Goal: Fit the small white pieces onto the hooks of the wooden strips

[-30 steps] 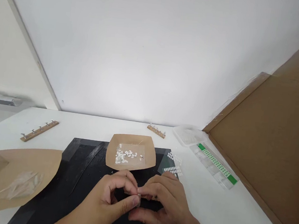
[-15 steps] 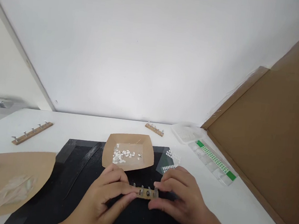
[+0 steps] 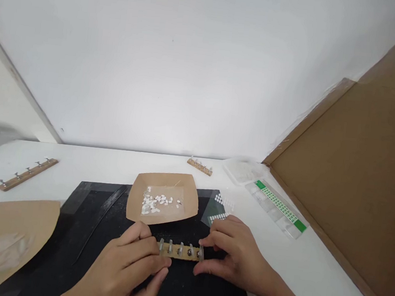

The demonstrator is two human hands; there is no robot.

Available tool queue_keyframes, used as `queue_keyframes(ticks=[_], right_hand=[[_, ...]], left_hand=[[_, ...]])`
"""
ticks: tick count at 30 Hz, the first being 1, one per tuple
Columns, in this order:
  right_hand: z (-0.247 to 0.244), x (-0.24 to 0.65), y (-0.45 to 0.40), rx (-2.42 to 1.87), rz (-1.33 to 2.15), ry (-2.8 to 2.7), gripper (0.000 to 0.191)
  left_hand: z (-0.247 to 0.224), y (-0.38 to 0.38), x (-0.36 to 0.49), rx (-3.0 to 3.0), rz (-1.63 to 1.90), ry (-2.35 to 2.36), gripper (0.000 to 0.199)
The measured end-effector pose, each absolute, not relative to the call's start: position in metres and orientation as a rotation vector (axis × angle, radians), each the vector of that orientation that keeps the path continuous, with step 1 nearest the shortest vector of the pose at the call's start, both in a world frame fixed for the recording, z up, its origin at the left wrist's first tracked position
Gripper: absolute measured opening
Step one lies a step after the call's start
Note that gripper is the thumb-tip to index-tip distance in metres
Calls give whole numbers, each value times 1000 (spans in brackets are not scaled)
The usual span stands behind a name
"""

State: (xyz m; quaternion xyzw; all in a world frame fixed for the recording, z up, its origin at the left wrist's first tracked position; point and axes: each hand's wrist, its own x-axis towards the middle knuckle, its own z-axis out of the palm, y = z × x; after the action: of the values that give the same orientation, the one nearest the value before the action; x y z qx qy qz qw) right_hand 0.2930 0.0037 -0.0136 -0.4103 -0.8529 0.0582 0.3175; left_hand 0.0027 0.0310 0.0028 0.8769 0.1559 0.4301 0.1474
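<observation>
A short wooden strip with several upright clear nail tips on small metal stands lies low over the black mat. My left hand has its fingers closed on the strip's left end. At the right end, my right hand pinches the last clear tip between thumb and index finger. Just beyond the hands is a brown paper tray holding many small white oval pieces. A clear sheet with white oval stickers lies partly behind my right hand.
Similar wooden strips stand at the far left and at the back. Another paper tray holds clear pieces at the left. A green-and-clear packet, a clear container and cardboard are at the right.
The view has shifted slightly. My left hand has slid left along the strip, so more of the strip and its tips show. My right hand stays at the right end.
</observation>
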Motion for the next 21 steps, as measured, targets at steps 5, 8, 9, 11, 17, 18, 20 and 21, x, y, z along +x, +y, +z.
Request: queue_keyframes(ticks=[5, 8, 9, 11, 17, 18, 20, 21], right_hand=[[-17, 298, 5, -1115, 168, -2248, 51], [-19, 298, 6, -1133, 163, -2257, 52], [-19, 298, 6, -1137, 158, -2260, 53], [-19, 297, 6, -1141, 151, -2271, 53], [-18, 295, 7, -1137, 198, -2305, 49], [-18, 295, 7, -1138, 203, -2307, 49], [-18, 295, 7, -1144, 210, -2310, 49], [-17, 295, 7, -1147, 213, -2310, 49]], left_hand=[[3, 31, 3, 2558, 1243, 437, 25], [2, 31, 2, 2582, 1266, 451, 25], [2, 32, 1, 2587, 1279, 453, 24], [0, 32, 1, 2596, 1284, 466, 23], [0, 33, 1, 2616, 1296, 456, 22], [1, 33, 1, 2618, 1290, 456, 22], [3, 32, 1, 2619, 1264, 462, 24], [3, 32, 0, 2616, 1256, 464, 24]])
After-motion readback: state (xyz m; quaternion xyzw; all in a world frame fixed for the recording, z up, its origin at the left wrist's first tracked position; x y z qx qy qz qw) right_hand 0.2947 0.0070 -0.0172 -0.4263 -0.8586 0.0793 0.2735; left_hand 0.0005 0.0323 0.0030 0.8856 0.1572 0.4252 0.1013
